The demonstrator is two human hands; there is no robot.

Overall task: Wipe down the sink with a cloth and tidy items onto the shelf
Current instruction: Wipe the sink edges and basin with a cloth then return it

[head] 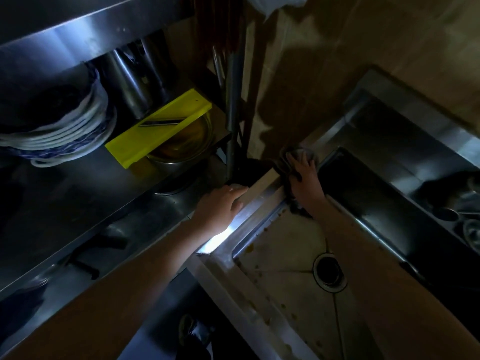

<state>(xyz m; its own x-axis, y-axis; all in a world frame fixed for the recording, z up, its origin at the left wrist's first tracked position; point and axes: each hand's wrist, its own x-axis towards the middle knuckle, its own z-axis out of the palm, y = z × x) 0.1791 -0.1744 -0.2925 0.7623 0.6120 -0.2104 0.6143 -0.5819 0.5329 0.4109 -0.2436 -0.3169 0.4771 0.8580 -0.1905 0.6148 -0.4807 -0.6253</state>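
Observation:
The steel sink [262, 193] fills the lower right, its near basin spotted with brown food bits around a round drain [329, 272]. My right hand [302, 172] presses a dark cloth [285, 162] onto the sink's far left corner, fingers spread flat over it. My left hand [223, 203] rests on the sink's left rim, fingers curled over the edge. To the left stands the steel shelf [78, 193].
On the shelf sit stacked blue-and-white plates [65, 131], a yellow slicer [161, 128] lying across a metal bowl [187, 146], and steel cups [130, 81]. A dark pole [232, 107] rises between shelf and sink. The far basin holds dishes [465, 214] at right.

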